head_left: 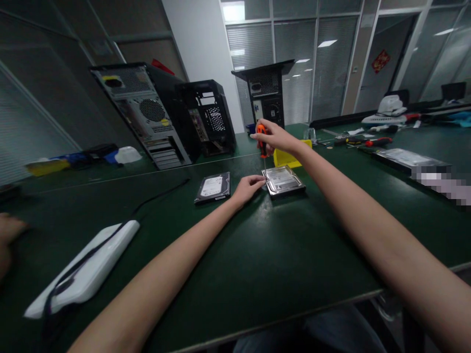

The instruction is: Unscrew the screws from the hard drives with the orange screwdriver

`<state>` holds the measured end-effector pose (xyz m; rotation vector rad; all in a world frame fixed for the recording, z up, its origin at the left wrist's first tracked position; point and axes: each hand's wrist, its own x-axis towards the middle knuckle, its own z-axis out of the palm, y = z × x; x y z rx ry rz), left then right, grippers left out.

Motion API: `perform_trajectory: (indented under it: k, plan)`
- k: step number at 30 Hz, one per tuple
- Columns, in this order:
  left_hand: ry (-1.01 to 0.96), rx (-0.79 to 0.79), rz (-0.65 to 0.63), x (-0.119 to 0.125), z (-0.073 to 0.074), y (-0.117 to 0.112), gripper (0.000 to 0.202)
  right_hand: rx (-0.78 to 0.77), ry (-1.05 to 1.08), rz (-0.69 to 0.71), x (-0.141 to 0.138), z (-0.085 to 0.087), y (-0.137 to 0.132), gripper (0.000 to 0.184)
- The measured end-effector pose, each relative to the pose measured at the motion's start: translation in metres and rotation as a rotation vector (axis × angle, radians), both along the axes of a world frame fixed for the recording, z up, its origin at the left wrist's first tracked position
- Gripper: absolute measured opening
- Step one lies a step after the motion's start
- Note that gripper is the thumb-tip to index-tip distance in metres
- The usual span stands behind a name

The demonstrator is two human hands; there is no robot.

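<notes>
two hard drives (284, 182) bear unreadable labels (212, 186); right hand (274, 136) grips screwdriver (263, 149), half-open left hand (246, 190) touches one.

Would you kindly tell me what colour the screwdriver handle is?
The screwdriver handle is orange and black, as seen in the head view.

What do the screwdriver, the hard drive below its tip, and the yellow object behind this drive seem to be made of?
Screwdriver: orange-and-black handle, probably plastic or rubber by its bright colouring, finish unclear; thin greyish shaft, likely metal.
Hard drive: apparently metal, with shiny silvery edges.
Yellow object: probably plastic, judging by its even colour; finish unclear.
</notes>
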<state>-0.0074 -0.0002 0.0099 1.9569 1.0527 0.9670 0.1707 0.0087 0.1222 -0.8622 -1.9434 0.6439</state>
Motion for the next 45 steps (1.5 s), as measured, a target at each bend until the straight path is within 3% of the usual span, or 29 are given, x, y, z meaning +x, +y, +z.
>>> perform_trajectory:
  k: [5, 9, 16, 26, 34, 45]
  plan:
    - [-0.019, -0.042, -0.003, -0.001, 0.002, 0.003, 0.035, -0.012, -0.023, 0.059, 0.001, 0.002, 0.001, 0.027]
    - [-0.016, -0.037, 0.008, -0.002, 0.003, 0.006, 0.04, 0.061, -0.045, 0.003, 0.0, 0.001, 0.001, 0.021]
    - [0.016, -0.013, 0.045, -0.001, 0.005, 0.004, 0.042, 0.1, -0.064, -0.015, -0.001, 0.0, -0.005, 0.026]
    - [0.136, 0.069, 0.1, -0.003, 0.007, 0.007, 0.043, 0.026, -0.069, -0.012, -0.008, 0.006, -0.007, 0.027]
    - [0.116, 0.066, 0.087, -0.006, 0.004, 0.01, 0.044, 0.215, -0.093, -0.106, -0.004, 0.008, -0.004, 0.028]
    - [0.07, -0.006, 0.078, -0.006, 0.008, 0.012, 0.045, 0.159, -0.111, -0.043, -0.004, 0.016, -0.007, 0.028]
